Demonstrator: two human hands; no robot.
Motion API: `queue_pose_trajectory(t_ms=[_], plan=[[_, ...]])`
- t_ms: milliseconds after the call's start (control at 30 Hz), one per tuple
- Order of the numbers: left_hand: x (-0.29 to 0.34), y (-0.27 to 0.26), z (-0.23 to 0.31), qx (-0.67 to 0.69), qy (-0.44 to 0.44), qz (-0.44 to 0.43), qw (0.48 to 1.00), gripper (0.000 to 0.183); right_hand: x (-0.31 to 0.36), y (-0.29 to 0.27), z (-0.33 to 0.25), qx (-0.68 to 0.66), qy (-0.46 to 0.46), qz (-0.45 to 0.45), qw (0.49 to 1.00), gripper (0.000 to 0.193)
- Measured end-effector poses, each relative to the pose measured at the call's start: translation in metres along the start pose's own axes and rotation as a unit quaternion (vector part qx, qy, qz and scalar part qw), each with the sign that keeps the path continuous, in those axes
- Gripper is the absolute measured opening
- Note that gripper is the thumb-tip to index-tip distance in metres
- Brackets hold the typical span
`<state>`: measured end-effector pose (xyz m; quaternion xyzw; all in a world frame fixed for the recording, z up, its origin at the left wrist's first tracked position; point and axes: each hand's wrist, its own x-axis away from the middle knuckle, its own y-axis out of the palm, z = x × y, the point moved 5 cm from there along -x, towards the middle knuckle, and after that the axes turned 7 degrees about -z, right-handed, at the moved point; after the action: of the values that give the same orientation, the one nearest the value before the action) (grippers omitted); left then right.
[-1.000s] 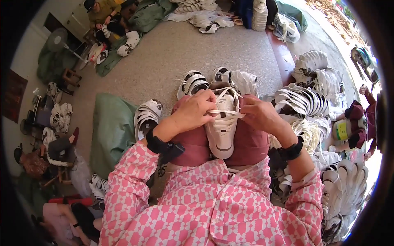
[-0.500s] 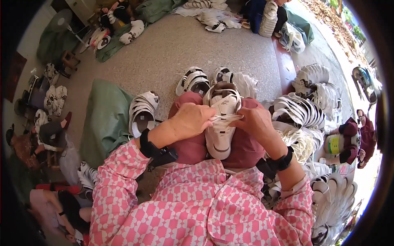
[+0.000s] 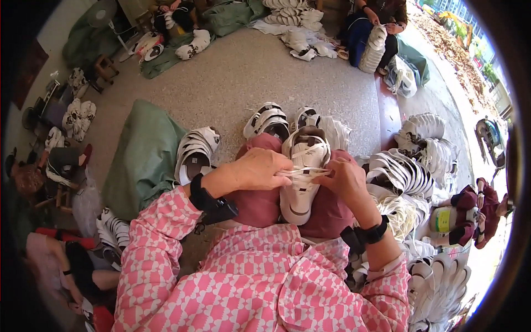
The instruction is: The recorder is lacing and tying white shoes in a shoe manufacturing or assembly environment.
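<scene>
A white sneaker [image 3: 298,203] rests between my knees, its toe pointing toward me and its brown-lined opening away. Across its tongue run off-white shoelaces [image 3: 306,170], drawn sideways between my hands. My left hand [image 3: 261,169] pinches the lace at the shoe's left side, palm turned down. On the opposite side, my right hand [image 3: 344,178] grips the lace between thumb and fingers, close to the eyelets. Both hands are closed, and the fingertips partly cover the lace ends.
Nested white shoes [image 3: 198,149] stand left of my knees, beside a green cloth [image 3: 145,157]. To my right lie stacked shoe uppers [image 3: 406,171] and a heap of loose laces [image 3: 399,213]. Other people sit around with shoes, one at the far right [image 3: 459,216].
My right hand's fingertips have moved down and inward along the shoe, still with lace in them. The left hand keeps its pinch. The whole view has shifted slightly.
</scene>
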<state>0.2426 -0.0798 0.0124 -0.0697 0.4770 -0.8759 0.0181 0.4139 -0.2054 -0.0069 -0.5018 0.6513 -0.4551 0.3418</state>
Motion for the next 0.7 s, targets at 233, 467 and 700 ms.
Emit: queue_pose_trajectory(t_ms=[233, 467, 700], plan=[[0.0, 0.011, -0.015, 0.087, 0.013, -0.043, 0.995, 0.028, 0.006, 0.011, -0.003, 0.072, -0.002, 0.063, 0.995, 0.045], [0.003, 0.012, -0.016, 0.142, 0.061, -0.06, 0.986, 0.03, 0.016, 0.023, 0.0, 0.029, -0.005, 0.068, 0.997, 0.042], [-0.002, 0.003, -0.016, 0.124, 0.103, 0.013, 0.987, 0.024, 0.024, 0.021, 0.025, -0.229, -0.013, -0.035, 0.973, 0.034]])
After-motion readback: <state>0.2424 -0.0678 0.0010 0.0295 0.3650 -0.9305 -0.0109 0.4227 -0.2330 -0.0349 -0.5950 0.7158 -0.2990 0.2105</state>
